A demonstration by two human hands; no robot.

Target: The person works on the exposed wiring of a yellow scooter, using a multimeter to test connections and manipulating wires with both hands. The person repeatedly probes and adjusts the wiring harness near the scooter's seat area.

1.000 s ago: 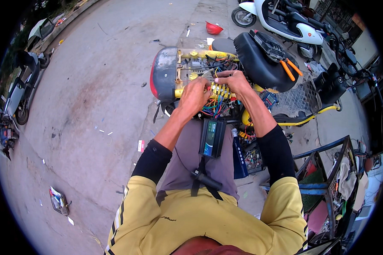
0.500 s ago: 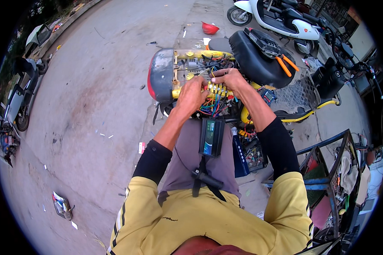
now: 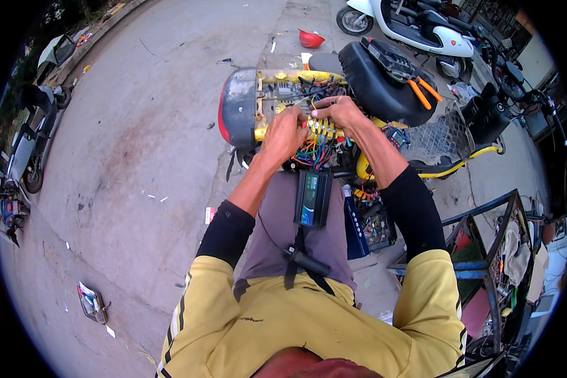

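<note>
Both my hands are over the open body of a yellow electric scooter (image 3: 272, 131), among its bared wires. My left hand (image 3: 286, 132) is closed, its fingertips bent inward; what they pinch is too small to make out. Opposite it, my right hand (image 3: 339, 113) pinches a thin yellow wire (image 3: 313, 103), fingertips nearly meeting those of the left. Just below the fingers sits a row of yellow connectors (image 3: 321, 128). Red, blue and green wires (image 3: 315, 152) spill from them toward me. A black box with a display (image 3: 314, 199) rests upon my lap.
The black scooter seat (image 3: 384, 88) lies to the right, bearing orange-handled pliers (image 3: 424, 92). A small meter (image 3: 397, 137) is near my right forearm. A blue metal-framed cart (image 3: 479, 271) stands at right. A red bowl-shaped thing (image 3: 310, 39) lies on the ground beyond.
Both hands have shifted very slightly, staying close together over the wires. The view has moved a little. Nothing has visibly been let go.
</note>
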